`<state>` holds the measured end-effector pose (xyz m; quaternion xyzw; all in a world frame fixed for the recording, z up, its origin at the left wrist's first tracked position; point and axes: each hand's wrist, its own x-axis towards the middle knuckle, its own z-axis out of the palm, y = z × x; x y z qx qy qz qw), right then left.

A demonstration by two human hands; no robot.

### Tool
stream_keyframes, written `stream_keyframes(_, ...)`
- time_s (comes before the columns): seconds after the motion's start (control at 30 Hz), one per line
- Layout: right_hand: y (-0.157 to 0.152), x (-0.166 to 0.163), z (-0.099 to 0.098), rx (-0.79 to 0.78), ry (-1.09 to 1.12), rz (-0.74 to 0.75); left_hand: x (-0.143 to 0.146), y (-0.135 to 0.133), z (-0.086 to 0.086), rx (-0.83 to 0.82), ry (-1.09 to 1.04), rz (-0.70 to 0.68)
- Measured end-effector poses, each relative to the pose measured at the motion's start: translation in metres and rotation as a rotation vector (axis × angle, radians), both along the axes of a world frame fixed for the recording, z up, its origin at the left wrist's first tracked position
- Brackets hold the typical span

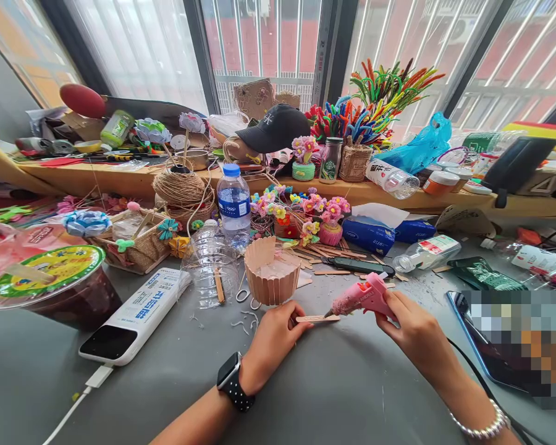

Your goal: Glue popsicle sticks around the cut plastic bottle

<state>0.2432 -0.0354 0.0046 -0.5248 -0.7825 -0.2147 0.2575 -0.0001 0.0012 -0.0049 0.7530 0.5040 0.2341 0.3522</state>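
My left hand, with a black smartwatch on the wrist, pinches a flat wooden craft stick just above the grey table. My right hand is wrapped round a pink hot glue gun, whose nozzle touches the right end of the stick. Just behind the stick stands a round cup built of upright craft sticks. Small scissors lie left of that cup.
A white power bank with its cable lies at left by a sealed drink cup. Water bottles, twine, pipe-cleaner flowers, loose sticks, tissues and a phone crowd the table; a cluttered wooden sill runs behind.
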Motion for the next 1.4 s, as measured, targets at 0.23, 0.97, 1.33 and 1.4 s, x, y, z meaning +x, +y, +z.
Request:
stream_keyframes(0.23,0.001,0.003,0.0,0.016,-0.02,0.008,0.0,0.0,-0.001,0.006,0.001,0.003)
stream_keyframes(0.97,0.001,0.014,-0.002,-0.009,-0.02,-0.006,0.001,-0.001,0.003,-0.032,0.014,0.013)
stream_keyframes(1.33,0.002,0.016,0.004,-0.014,-0.057,0.016,0.001,0.001,0.004,-0.033,0.001,0.005)
stream_keyframes(1.4,0.002,0.016,0.005,-0.029,-0.051,0.018,0.001,0.001,0.003,-0.039,-0.007,0.004)
